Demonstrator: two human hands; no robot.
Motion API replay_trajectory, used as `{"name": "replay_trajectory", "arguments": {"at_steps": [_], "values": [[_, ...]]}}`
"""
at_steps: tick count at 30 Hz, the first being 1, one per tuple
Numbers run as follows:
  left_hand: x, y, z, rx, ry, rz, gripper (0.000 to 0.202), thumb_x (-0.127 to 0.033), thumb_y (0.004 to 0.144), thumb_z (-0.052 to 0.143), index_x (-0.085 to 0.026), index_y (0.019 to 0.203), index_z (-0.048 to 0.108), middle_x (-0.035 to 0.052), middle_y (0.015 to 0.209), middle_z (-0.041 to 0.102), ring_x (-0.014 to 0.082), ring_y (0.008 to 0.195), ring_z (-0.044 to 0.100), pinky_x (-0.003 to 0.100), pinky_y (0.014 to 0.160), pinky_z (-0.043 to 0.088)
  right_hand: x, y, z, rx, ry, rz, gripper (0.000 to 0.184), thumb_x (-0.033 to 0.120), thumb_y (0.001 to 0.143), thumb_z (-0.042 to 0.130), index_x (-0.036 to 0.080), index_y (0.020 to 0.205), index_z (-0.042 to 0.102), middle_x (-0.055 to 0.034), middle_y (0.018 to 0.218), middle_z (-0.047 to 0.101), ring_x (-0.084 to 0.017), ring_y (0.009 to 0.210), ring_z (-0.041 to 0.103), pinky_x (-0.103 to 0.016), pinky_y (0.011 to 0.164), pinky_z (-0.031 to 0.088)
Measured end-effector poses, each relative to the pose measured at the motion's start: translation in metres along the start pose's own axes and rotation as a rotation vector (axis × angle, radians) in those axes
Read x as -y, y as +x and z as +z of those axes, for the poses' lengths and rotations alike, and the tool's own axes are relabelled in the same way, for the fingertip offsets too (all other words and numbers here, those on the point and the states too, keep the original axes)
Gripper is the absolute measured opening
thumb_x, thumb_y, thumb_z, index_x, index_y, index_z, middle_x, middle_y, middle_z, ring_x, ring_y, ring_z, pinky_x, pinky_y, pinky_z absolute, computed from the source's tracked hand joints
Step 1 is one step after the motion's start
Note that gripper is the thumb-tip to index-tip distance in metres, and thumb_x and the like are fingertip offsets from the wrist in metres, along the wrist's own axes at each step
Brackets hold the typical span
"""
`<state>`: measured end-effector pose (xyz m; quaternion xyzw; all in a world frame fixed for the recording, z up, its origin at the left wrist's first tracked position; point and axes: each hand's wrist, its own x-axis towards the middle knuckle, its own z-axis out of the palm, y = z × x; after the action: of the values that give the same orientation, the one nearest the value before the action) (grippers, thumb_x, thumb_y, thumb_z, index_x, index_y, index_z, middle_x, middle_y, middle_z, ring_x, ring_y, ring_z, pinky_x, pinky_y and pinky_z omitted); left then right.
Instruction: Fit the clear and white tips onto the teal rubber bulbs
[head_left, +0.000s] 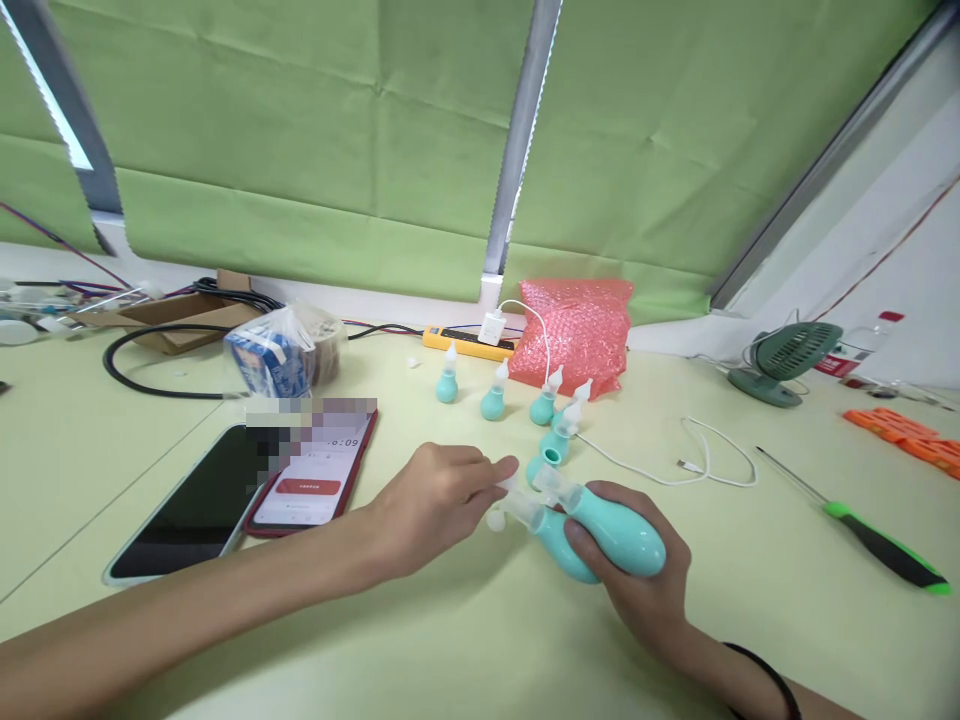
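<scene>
My right hand [649, 580] is closed around two teal nasal aspirators, a front one [619, 530] and another [566, 545] beside it. Their clear nozzles point left. With thumb and finger, my left hand [442, 495] pinches a small translucent tip [508, 482] at the end of the lower nozzle; the fingers hide part of it. A small white round piece [496, 520] shows just under that pinch. Beyond my hands stand several small teal aspirators with pointed clear tips, among them a left one [447, 386] and a middle one [493, 402]. A teal bulb [551, 458] shows an uncovered round opening.
Two phones, a dark-screened one [191, 510] and a lit one [307, 485], lie left. Behind are a bagged blue box [270, 360], a yellow power strip [465, 343] and pink bubble wrap [574, 335]. A white cable [652, 475], screwdriver [877, 540] and green fan [787, 355] are right.
</scene>
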<state>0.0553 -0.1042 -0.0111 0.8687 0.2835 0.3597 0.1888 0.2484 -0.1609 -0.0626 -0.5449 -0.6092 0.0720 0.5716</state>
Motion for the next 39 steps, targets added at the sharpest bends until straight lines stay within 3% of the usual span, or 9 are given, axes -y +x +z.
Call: {"name": "replay_trajectory", "arguments": {"at_steps": [7, 11, 16, 21, 25, 28, 32, 36, 39], "values": [[0.026, 0.022, -0.029, 0.215, 0.229, -0.297, 0.024, -0.014, 0.067, 0.058, -0.014, 0.089, 0.066, 0.0046, 0.073, 0.067, 0.0140, 0.059, 0.059, 0.020, 0.053, 0.042, -0.003, 0.002, -0.003, -0.043, -0.018, -0.007, 0.025, 0.028, 0.060, 0.067, 0.022, 0.082, 0.057, -0.0026, 0.078, 0.064, -0.020, 0.068, 0.061, -0.030, 0.057, 0.051], [0.058, 0.017, -0.026, 0.359, 0.484, -0.288, 0.026, -0.009, 0.066, 0.052, -0.014, 0.089, 0.063, 0.0086, 0.087, 0.062, 0.0215, 0.085, 0.056, 0.024, 0.065, 0.043, -0.004, 0.004, -0.002, -0.013, -0.001, -0.002, 0.024, 0.028, 0.061, 0.066, 0.022, 0.082, 0.056, -0.0031, 0.078, 0.063, -0.020, 0.068, 0.061, -0.031, 0.057, 0.051], [0.078, 0.007, -0.010, 0.424, 0.492, -0.282, 0.027, -0.008, 0.064, 0.051, -0.016, 0.087, 0.062, 0.0083, 0.087, 0.059, 0.0206, 0.079, 0.057, 0.026, 0.067, 0.043, -0.006, 0.002, -0.001, 0.031, -0.006, -0.041, 0.023, 0.026, 0.061, 0.066, 0.023, 0.082, 0.056, -0.0028, 0.079, 0.063, -0.020, 0.069, 0.061, -0.031, 0.059, 0.051], [0.083, 0.007, -0.013, 0.440, 0.482, -0.262, 0.035, -0.011, 0.065, 0.051, -0.019, 0.099, 0.057, 0.0080, 0.094, 0.057, 0.0207, 0.087, 0.054, 0.026, 0.072, 0.043, -0.009, 0.002, 0.000, 0.084, 0.016, -0.066, 0.024, 0.024, 0.061, 0.066, 0.024, 0.083, 0.056, -0.0016, 0.080, 0.063, -0.019, 0.071, 0.060, -0.029, 0.059, 0.051], [0.075, 0.013, -0.025, 0.426, 0.506, -0.272, 0.037, -0.016, 0.066, 0.055, -0.018, 0.102, 0.057, 0.0093, 0.095, 0.058, 0.0225, 0.086, 0.056, 0.028, 0.070, 0.043, -0.008, 0.004, 0.000, 0.119, 0.050, -0.019, 0.024, 0.024, 0.061, 0.066, 0.024, 0.083, 0.056, -0.0013, 0.082, 0.063, -0.019, 0.072, 0.060, -0.028, 0.061, 0.051], [0.056, 0.020, -0.030, 0.317, 0.500, -0.269, 0.030, -0.026, 0.073, 0.050, -0.016, 0.100, 0.059, 0.0090, 0.089, 0.062, 0.0221, 0.078, 0.058, 0.027, 0.063, 0.043, -0.005, 0.005, 0.000, 0.194, 0.103, 0.061, 0.024, 0.025, 0.060, 0.066, 0.023, 0.082, 0.057, -0.0021, 0.081, 0.062, -0.019, 0.072, 0.059, -0.028, 0.061, 0.050], [0.021, 0.020, -0.027, 0.160, 0.279, -0.184, 0.032, -0.036, 0.080, 0.044, -0.015, 0.097, 0.061, 0.0056, 0.074, 0.065, 0.0159, 0.064, 0.059, 0.023, 0.059, 0.043, -0.002, 0.005, -0.001, 0.326, 0.212, 0.184, 0.027, 0.027, 0.061, 0.066, 0.022, 0.084, 0.055, -0.0025, 0.079, 0.062, -0.018, 0.069, 0.059, -0.027, 0.061, 0.050], [-0.005, 0.010, -0.015, 0.314, 0.005, -0.156, 0.039, -0.044, 0.075, 0.050, -0.019, 0.103, 0.057, 0.0012, 0.068, 0.063, 0.0115, 0.055, 0.057, 0.020, 0.055, 0.042, 0.000, 0.005, 0.000, 0.390, 0.319, 0.244, 0.028, 0.028, 0.060, 0.066, 0.021, 0.085, 0.054, -0.0017, 0.076, 0.061, -0.017, 0.066, 0.058, -0.025, 0.057, 0.049], [-0.012, 0.004, -0.009, 0.361, -0.046, -0.133, 0.031, -0.035, 0.074, 0.055, -0.021, 0.102, 0.057, -0.0006, 0.067, 0.061, 0.0108, 0.057, 0.055, 0.019, 0.056, 0.041, -0.001, 0.005, 0.002, 0.423, 0.366, 0.272, 0.028, 0.030, 0.060, 0.066, 0.021, 0.084, 0.054, -0.0010, 0.075, 0.059, -0.015, 0.063, 0.056, -0.023, 0.054, 0.048]]}}
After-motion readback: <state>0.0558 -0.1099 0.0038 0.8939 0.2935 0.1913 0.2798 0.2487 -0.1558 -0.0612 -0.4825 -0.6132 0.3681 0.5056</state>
